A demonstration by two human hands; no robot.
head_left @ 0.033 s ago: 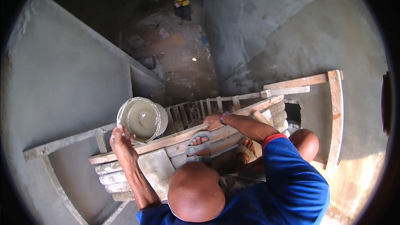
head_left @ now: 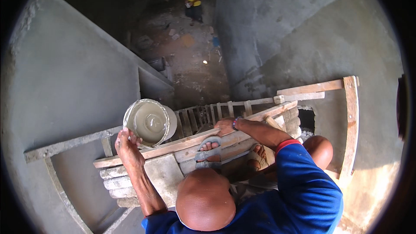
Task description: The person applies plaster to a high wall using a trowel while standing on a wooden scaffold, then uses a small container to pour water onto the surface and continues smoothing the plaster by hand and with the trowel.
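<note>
Head view, centre-left: your left hand [head_left: 126, 148] grips the bucket [head_left: 149, 122] rim; keep it level; right hand [head_left: 225, 126] closed on the plank [head_left: 182, 147].

1. We are getting only one view, the head camera, sitting above a person's bald head [head_left: 204, 199] and blue-shirted shoulders [head_left: 299, 190].
2. It is facing steeply down past a wooden scaffold plank [head_left: 173, 148] into a deep shaft between grey plastered walls [head_left: 73, 78].
3. We are seeing the head and arms close, while the rubble-strewn floor [head_left: 190, 56] is lying far below.
4. The fisheye is bending straight edges, and a black rim is ringing the picture.
5. No second view is sharing the scene.
</note>
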